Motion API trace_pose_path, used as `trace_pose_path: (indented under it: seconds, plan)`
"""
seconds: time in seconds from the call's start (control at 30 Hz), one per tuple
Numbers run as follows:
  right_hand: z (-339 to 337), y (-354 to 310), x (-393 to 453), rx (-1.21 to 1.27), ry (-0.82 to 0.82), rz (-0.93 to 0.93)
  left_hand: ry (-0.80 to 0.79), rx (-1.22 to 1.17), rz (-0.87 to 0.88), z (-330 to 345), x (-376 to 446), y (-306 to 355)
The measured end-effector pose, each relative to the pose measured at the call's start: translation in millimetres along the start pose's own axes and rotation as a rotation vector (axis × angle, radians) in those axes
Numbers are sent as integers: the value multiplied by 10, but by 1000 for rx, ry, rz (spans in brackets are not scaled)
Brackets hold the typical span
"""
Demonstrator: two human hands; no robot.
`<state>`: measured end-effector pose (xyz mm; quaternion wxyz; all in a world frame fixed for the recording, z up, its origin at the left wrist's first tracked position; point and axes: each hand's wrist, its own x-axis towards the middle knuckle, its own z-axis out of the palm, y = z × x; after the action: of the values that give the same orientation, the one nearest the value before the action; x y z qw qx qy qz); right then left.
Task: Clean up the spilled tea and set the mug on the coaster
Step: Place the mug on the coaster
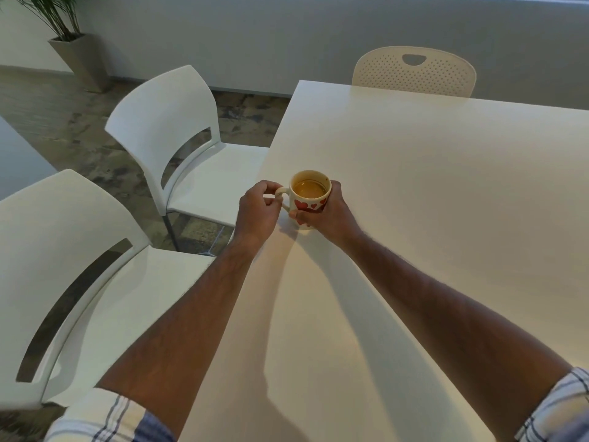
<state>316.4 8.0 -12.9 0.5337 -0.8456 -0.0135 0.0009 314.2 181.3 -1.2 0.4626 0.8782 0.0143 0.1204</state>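
Both of your hands are already on the mug [310,199], which stands upright on the desk [430,193] just left of the frame's centre, close to the desk's left edge. Your left hand [259,210] comes in from the lower left and pinches the handle [282,194], which points toward the left of the frame; your right hand [328,212] comes in from the lower right and its fingers curl round the mug's right side and front, over the red hearts. So neither hand is nearer — the mug sits squarely between them, its open mouth facing up and tea filling roughly the lower half.

What the coming move turns on is a direction you cannot read yet: no coaster shows anywhere in the frame, and no spill or cloth shows on the pale desk either. The long free stretch of desk runs toward the upper right — away from the edge and the white chairs [178,148] on the left. Judging from this, a level lift with both hands looks safest, since the tea would slop if the mug tilted
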Motion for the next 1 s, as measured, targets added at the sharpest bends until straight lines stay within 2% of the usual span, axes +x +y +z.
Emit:
trace_pose_path:
  seconds: [0.5,1.0]
  plan:
    - [-80,-16,-61,18,42,-73,-30,3,-4,-20,30,111]
    - [-827,-117,-701,65,71,-123,-95,-77,76,65,-492,817]
